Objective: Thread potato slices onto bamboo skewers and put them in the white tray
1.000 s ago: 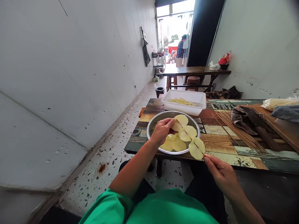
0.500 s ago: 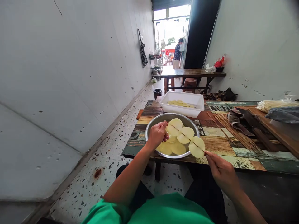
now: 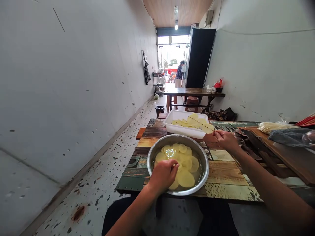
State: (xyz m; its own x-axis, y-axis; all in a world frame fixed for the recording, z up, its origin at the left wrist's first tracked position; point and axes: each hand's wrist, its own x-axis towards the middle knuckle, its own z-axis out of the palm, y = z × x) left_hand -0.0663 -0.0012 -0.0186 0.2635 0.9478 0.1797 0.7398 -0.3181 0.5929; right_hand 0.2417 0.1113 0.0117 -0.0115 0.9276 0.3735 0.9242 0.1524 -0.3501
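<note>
My right hand (image 3: 225, 140) pinches the end of a skewer of potato slices (image 3: 208, 128), which reaches left over the white plastic tub (image 3: 184, 130). More skewered slices (image 3: 181, 123) lie inside that tub. Nearer to me, round pale-yellow potato slices (image 3: 186, 179) sit in water in a metal bowl (image 3: 206, 173). Over the bowl's left part is my left hand (image 3: 162, 175), its fingers curled closed just above the slices. Whether anything is between those fingers is hidden.
Thin bamboo sticks lie partly behind my right forearm. A dark cloth, a wooden board (image 3: 292, 157) and bagged items (image 3: 275, 128) occupy the table's right side. A second table (image 3: 187, 92), stools and a bin (image 3: 159, 111) stand beyond. A person (image 3: 179, 73) is by the doorway.
My right hand has carried the skewered potato slices forward from the bowl to above the tub. My left hand has let go of the skewer and stays over the bowl. The view has tilted up.
</note>
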